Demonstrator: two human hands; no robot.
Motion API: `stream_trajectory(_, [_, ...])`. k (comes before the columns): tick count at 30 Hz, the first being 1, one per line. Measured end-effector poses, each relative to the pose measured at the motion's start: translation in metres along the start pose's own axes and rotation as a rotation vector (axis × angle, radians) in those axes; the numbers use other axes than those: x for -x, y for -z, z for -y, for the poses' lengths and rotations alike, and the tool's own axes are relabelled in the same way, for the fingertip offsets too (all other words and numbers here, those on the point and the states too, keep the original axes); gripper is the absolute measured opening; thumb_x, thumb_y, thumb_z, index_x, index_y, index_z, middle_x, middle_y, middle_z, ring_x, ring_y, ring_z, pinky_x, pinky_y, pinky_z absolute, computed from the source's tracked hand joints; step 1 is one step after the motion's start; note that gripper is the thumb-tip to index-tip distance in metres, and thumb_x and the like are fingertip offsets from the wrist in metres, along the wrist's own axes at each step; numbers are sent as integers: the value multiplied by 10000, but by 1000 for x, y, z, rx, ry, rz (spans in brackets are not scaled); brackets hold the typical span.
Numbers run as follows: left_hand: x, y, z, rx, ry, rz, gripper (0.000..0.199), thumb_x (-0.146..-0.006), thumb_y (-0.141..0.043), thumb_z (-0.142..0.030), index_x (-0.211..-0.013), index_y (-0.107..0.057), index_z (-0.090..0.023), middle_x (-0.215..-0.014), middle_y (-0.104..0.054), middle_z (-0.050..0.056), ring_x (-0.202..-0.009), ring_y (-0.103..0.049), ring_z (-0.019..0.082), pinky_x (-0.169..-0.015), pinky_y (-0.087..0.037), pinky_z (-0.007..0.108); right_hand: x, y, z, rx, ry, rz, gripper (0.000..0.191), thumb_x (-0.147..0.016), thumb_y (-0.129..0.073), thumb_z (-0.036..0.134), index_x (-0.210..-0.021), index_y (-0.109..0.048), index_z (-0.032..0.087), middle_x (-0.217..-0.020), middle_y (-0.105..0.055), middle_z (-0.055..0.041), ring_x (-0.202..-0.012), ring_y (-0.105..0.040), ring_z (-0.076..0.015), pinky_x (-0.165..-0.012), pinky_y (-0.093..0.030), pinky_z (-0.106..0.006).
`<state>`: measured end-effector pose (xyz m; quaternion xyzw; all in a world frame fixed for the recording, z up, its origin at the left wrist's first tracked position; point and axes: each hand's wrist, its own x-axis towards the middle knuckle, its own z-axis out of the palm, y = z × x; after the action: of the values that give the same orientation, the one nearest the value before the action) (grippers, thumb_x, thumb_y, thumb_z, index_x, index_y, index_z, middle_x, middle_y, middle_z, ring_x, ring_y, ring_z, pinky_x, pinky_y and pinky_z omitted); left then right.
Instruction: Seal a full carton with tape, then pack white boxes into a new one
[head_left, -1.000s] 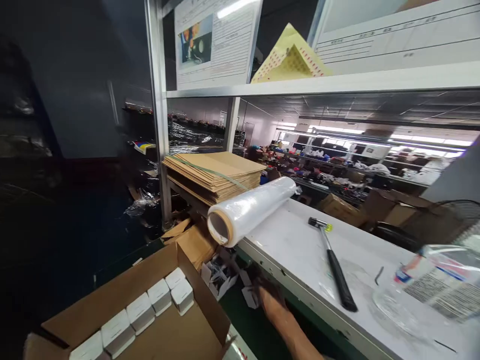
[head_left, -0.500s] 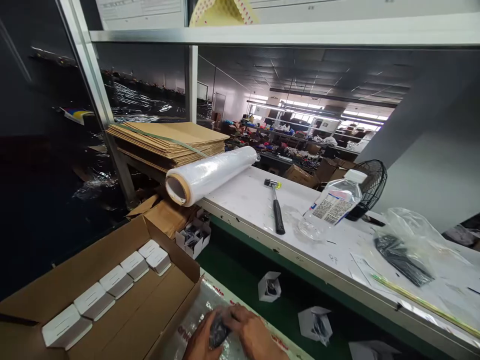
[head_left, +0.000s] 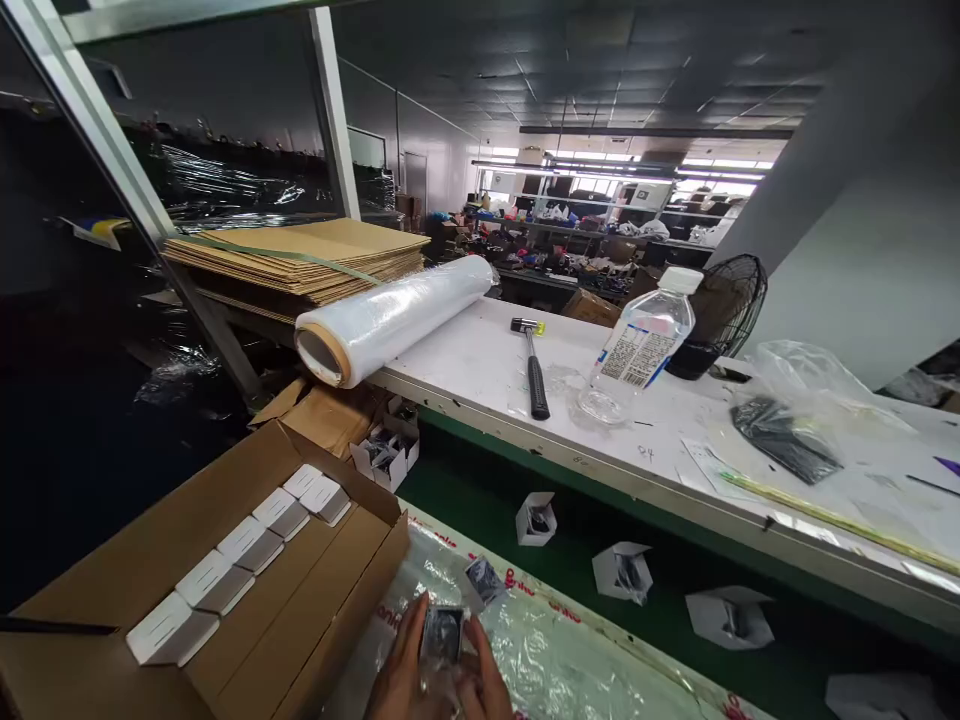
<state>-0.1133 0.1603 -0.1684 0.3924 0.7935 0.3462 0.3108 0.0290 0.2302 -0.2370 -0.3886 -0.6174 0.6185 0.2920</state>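
Observation:
At the bottom middle, my left hand (head_left: 401, 665) and my right hand (head_left: 486, 672) close around a small open box (head_left: 442, 634) from either side. Something dark fills the box, and clear plastic shows near my fingers below it. Just beyond my right hand, another small white box (head_left: 484, 582) with a dark, shiny item at its opening rests on the plastic-covered surface (head_left: 577, 655). To the left, a brown carton (head_left: 360, 585) contains a row of closed white boxes (head_left: 247, 545) along its far side.
Several open white boxes (head_left: 622, 573) with dark contents stand on the green belt (head_left: 480, 465). On the white table (head_left: 480, 385) lie a hammer (head_left: 535, 385), a plastic film roll (head_left: 405, 315), a clear bottle (head_left: 637, 345) and a black packet (head_left: 784, 438). A fan (head_left: 724, 310) stands behind the bottle.
My view has shifted, with the table and roll now higher in the picture. Earlier my hands were around a dark object; now they hold an open box with something dark inside.

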Motion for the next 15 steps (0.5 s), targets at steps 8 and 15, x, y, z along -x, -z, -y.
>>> stream_trajectory(8, [-4, 24, -11, 48, -40, 130, 675, -882, -576, -343, -1533, -476, -194, -1616, -509, 109, -1515, -441, 253, -1282, -328, 397, -17, 1, 0, 287, 128, -28, 749, -717, -633, 201, -1463, -565, 176, -1468, -619, -145, -1389, -568, -322, -1180, -463, -437])
stream_trajectory(15, [-10, -9, 6, -26, -21, -165, 513, -930, -421, -443, -1318, -634, -183, -1385, -697, 152, -1326, -630, 289, -1179, -468, 482, -19, -2, 4, -57, 28, -76, 579, -701, -744, 433, -1245, -736, 237, -1279, -723, -124, -1230, -661, -338, -1067, -534, -458])
